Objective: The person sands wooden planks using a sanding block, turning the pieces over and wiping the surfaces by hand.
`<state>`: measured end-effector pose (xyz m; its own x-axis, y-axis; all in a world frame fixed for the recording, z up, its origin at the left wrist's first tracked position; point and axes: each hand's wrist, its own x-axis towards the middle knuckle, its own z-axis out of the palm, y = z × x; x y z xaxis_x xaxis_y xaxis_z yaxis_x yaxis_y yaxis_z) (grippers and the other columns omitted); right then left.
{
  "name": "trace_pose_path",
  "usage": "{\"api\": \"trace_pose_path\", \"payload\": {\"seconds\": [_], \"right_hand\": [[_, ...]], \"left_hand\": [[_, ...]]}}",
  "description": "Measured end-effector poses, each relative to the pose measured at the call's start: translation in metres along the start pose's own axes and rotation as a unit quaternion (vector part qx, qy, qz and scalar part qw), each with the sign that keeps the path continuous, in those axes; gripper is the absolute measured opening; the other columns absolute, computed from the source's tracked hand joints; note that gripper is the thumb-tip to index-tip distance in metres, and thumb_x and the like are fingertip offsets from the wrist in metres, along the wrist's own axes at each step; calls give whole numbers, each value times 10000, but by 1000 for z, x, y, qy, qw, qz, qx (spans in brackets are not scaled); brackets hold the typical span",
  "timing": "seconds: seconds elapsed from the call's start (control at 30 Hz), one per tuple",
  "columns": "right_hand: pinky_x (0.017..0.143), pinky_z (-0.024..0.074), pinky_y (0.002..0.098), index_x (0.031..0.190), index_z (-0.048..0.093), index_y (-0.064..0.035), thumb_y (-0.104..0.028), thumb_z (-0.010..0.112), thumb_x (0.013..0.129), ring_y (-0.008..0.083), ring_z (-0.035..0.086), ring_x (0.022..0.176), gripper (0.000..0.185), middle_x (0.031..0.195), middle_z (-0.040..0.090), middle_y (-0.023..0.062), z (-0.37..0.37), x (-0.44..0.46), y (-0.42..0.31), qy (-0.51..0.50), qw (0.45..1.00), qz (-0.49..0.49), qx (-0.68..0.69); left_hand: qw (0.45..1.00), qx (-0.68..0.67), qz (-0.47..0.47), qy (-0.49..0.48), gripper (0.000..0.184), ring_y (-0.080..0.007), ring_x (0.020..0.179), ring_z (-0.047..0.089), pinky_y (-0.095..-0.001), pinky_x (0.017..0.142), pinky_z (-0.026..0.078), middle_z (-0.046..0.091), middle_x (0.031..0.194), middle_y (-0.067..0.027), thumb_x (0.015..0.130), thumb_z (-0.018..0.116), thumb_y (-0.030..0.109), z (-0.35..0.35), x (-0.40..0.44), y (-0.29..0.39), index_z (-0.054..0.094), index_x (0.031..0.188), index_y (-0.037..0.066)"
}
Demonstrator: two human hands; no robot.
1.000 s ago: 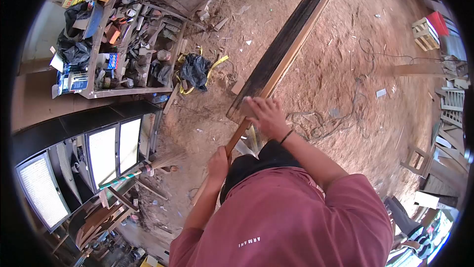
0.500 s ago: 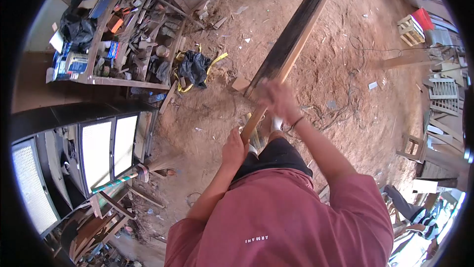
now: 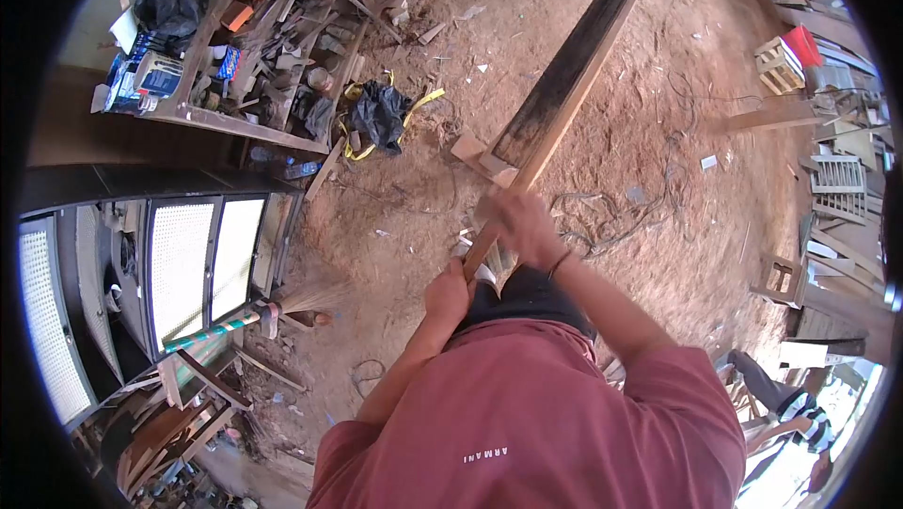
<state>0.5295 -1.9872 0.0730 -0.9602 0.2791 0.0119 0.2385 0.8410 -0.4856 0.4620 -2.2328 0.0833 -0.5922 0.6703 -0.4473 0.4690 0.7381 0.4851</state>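
Observation:
A long dark wooden plank (image 3: 564,76) with a lighter edge strip stretches away from me at a slant. Toward my body runs a narrow wooden strip (image 3: 483,244), and my left hand (image 3: 450,293) is closed around its near end. My right hand (image 3: 527,231) lies over the strip near the plank's near end, fingers curled and blurred by motion. Whatever is under its fingers is hidden. A small light wood block (image 3: 467,147) sits against the plank's left corner.
A shelf unit (image 3: 254,131) full of scraps and tools stands at left, with a black plastic bag (image 3: 378,116) beside it. Cables (image 3: 611,217) lie on the dirt floor. At right are a wooden crate (image 3: 779,65), a stool (image 3: 781,281) and another person (image 3: 800,410).
My right hand has slid a little toward me along the wood, uncovering the plank's near end. The left hand keeps its grip on the strip. The view has shifted slightly.

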Motion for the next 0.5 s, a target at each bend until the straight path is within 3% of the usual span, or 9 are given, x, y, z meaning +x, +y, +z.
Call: {"api": "trace_pose_path", "payload": {"seconds": [0.1, 0.17, 0.27, 0.33, 0.37, 0.43, 0.47, 0.5], "right_hand": [[1035, 447, 528, 1598, 530, -168, -478, 703, 988, 389, 567, 1211, 707, 1346, 625, 164, -39, 68, 96, 146, 983, 86, -74], [1003, 454, 520, 1585, 546, -154, -472, 686, 993, 392, 572, 1200, 687, 1334, 636, 169, -53, 76, 104, 189, 966, 139, -105], [1018, 460, 522, 1568, 554, -139, -430, 723, 976, 401, 564, 1235, 681, 1387, 611, 163, -31, 33, 42, 117, 983, 134, -55], [1058, 462, 533, 1586, 539, -133, -406, 742, 958, 398, 548, 1307, 714, 1407, 593, 143, -1, -28, -27, 21, 1000, -6, -10], [1058, 462, 533, 1586, 539, -133, -406, 742, 958, 398, 548, 1307, 714, 1407, 593, 143, 2, -42, -44, 16, 1000, -8, -4], [1168, 429, 523, 1583, 524, -80, -420, 758, 948, 418, 523, 1315, 756, 1385, 576, 182, -1, -48, -55, -33, 999, -23, 25], [1177, 426, 512, 1591, 513, -68, -419, 742, 957, 406, 546, 1279, 759, 1346, 590, 195, 12, -36, -23, -5, 999, -44, 12], [1155, 436, 507, 1574, 525, -59, -430, 726, 971, 403, 559, 1241, 736, 1316, 600, 202, -33, 4, -12, -104, 993, 56, -11]], "left_hand": [[1000, 5, 5, 8, 449, -456, 898, 770, -566, 759, 624, 767, 1045, -243, 982, 738, 273, 0, 1, 1, 555, 1314, 33], [1000, -1, 11, 9, 439, -459, 902, 771, -570, 768, 624, 769, 1071, -249, 986, 731, 261, 0, 2, 1, 551, 1313, 28], [1000, 8, -6, -4, 426, -462, 906, 770, -573, 779, 620, 770, 1077, -257, 988, 728, 249, -2, 3, 2, 554, 1316, 40], [1000, 0, -15, -9, 421, -464, 896, 769, -576, 773, 618, 771, 1052, -260, 990, 724, 253, -6, 2, 6, 558, 1320, 52], [1000, -4, -20, -15, 416, -466, 887, 768, -579, 767, 615, 771, 1027, -263, 992, 721, 256, -8, 0, 7, 562, 1325, 63], [999, -6, -31, -22, 421, -474, 885, 765, -586, 766, 611, 771, 1000, -265, 996, 718, 267, -11, 4, 8, 561, 1335, 73], [999, -8, -38, -36, 426, -481, 883, 761, -593, 765, 607, 770, 973, -266, 999, 715, 278, -11, 2, 9, 561, 1345, 82], [999, -6, -37, -39, 426, -481, 883, 761, -593, 765, 607, 770, 973, -266, 999, 715, 278, -5, 1, 5, 561, 1345, 82]]}}
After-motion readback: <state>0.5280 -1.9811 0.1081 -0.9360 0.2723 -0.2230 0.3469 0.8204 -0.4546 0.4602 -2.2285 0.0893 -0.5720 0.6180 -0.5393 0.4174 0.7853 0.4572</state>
